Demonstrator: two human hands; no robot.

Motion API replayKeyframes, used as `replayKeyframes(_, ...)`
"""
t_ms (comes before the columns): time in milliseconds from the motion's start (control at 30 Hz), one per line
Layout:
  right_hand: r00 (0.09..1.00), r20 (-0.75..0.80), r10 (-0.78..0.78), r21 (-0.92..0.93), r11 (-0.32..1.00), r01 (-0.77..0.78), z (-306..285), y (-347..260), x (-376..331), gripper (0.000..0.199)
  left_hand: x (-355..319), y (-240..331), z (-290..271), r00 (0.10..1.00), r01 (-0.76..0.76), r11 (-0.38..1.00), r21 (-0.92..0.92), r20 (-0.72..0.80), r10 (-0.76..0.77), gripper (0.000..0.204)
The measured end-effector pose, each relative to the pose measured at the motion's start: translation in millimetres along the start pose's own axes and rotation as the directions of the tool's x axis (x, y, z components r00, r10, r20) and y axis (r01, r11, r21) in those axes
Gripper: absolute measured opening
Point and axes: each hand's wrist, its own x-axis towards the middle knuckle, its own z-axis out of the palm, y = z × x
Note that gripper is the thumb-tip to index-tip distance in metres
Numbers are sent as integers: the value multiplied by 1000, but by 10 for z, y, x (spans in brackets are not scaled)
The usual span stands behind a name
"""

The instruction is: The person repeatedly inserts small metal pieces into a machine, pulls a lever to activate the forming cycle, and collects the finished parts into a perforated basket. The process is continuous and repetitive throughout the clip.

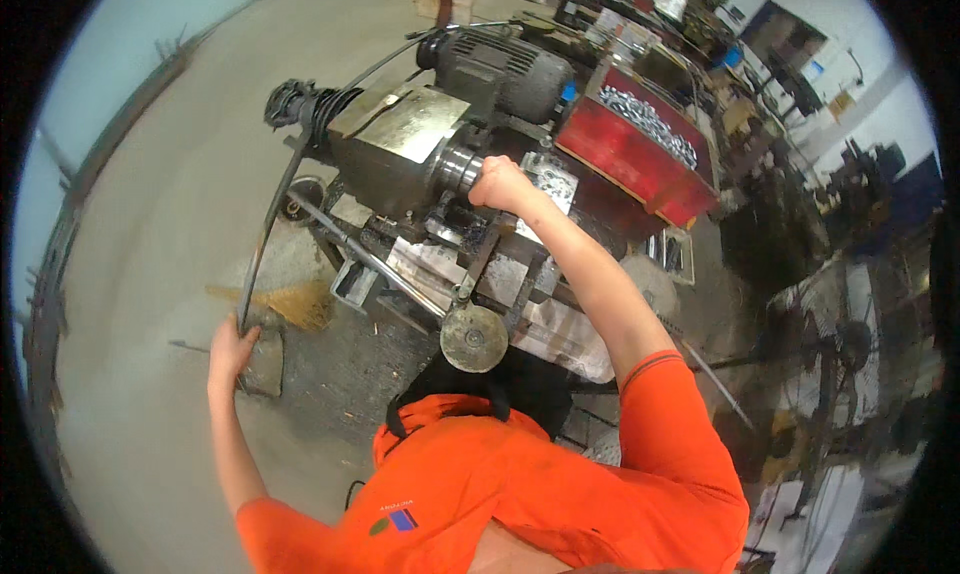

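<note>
My left hand [233, 350] is wrapped round the lower end of a long dark lever [266, 229]. The lever rises to the left end of a greasy machine head [395, 124], beside a black coiled spring [325, 114]. My right hand [500, 186] is closed at the front of the shiny round spindle [457, 167] on the machine's right side. Whatever sits between those fingers is hidden. Below the spindle lies the machine bed with metal blocks [502, 278]. A round disc [474, 337] on the near side stands close to my body.
A dark electric motor [510, 72] sits behind the machine head. To its right, a red bin [620, 159] holds many small metal parts [650, 124]. A steel bar [370, 257] slants across the front left. Broom bristles [300, 304] lie on the floor near the lever.
</note>
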Motion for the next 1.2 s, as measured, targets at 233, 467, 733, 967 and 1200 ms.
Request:
replayKeyframes(233, 991, -131, 20, 85, 996, -9, 117, 80, 54, 33, 128, 17, 117, 998, 52, 985, 162, -27, -48, 28)
replayKeyframes(467, 990, -144, 6, 63, 998, 3, 172, 217, 112, 30, 1324, -1317, -267, 961, -84, 792, 604, -162, 226, 8)
replayKeyframes(733, 973, -218, -71, 7, 997, 74, 219, 294, -7, 26, 1707, -1066, -290, 970, 134, 915, 381, -239, -43, 20)
replayKeyframes(967, 817, -488, -308, 2, 935, 354, 36, 570, -1223, 30, 1369, -111, 1686, 944, 209, 924, -322, 314, -104, 50)
replayKeyframes(1200, 835, -480, 270, 135, 963, -234, -172, 1832, -2759, 27, 1594, 438, 2353, 766, -625, 627, 465, 519, 379, 22)
